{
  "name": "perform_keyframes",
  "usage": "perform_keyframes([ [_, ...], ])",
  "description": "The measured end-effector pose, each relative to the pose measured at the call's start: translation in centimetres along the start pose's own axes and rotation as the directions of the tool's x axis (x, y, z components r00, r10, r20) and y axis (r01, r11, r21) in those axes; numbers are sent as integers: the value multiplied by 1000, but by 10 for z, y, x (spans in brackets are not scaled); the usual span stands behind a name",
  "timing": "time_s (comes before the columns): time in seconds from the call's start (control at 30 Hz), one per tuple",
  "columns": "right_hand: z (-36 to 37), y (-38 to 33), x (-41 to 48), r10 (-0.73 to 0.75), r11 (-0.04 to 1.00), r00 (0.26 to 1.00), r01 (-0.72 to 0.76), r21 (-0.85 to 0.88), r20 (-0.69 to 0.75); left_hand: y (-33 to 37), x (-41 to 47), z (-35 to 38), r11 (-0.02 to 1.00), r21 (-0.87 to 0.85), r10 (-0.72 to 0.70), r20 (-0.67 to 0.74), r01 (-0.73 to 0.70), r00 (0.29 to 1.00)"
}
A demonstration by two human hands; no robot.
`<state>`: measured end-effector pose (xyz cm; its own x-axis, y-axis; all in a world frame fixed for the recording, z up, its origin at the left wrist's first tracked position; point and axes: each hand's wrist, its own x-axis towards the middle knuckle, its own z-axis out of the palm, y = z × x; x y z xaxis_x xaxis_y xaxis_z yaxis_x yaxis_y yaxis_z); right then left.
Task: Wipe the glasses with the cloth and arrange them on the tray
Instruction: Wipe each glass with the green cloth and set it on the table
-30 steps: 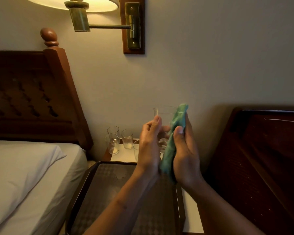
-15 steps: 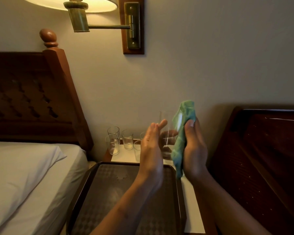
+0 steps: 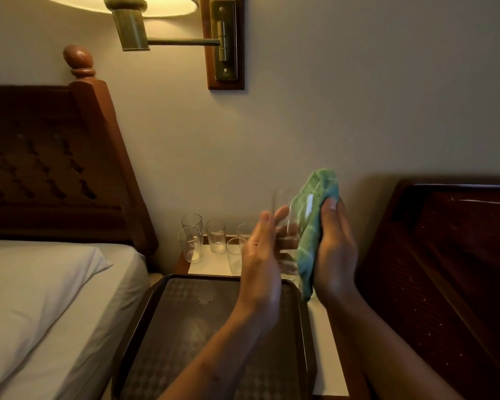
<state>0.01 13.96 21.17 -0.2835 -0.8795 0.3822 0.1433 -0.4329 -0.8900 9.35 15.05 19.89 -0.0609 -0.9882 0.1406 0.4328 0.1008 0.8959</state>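
Head view, one frame.

- Left hand: raised over the far end of the tray, back towards the camera, fingers nearly straight and pointing up. The palm side lay flat against the left side of a clear tumbler. No curl round the tumbler was seen; the thumb was hidden.
- Right hand: facing the left one, also flat with straight fingers, pressing a green cloth against the right side of the tumbler. The thumb tip lay on the upper edge of the cloth. The cloth's top stuck up above the hand and its lower end hung below the palm.
- The tumbler was upright in the air, sandwiched between the left palm and the cloth, with its rim above the left fingertips.
- Brown patterned tray: lying on the nightstand, with its near end towards the camera.
- Glasses on the nightstand: five counted, upright, clustered on the white top beyond the tray and close to the wall. One was partly hidden behind the left hand.
- Surroundings: a bed with white linen and a carved headboard to the left, a second dark headboard to the right, and a lit wall lamp above.
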Motion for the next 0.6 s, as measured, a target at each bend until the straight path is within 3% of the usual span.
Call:
perform_keyframes([
  [0.13, -1, -1, -1, -12, 999, 1000, 10, -53, -28, 0, 1, 0, 1000, -3, 31, 110, -31, 993],
  [0.27, 4, 7, -19, 135, 990, 965, -123, -69, 223, 9, 26, -10, 999, -15, 33, 73, -32, 997],
  [0.33, 1, 11, -18, 223, 967, 929, -172, -188, 295, 14, 40, -18, 996, 75, 40, 44, -43, 998],
  [0.43, -9, 11, -2, 262, 896, 945, -161, -414, 198, 25, 54, -38, 982, 173, 77, 27, -80, 997],
  [0.53, -29, 9, 21, 207, 836, 965, -89, -542, 161, 37, 59, -70, 964, 250, 55, 148, -91, 987],
  [0.6, -42, 6, 33, 240, 793, 933, -29, -609, 268, 44, 60, -89, 931, 349, 13, 261, -107, 965],
])
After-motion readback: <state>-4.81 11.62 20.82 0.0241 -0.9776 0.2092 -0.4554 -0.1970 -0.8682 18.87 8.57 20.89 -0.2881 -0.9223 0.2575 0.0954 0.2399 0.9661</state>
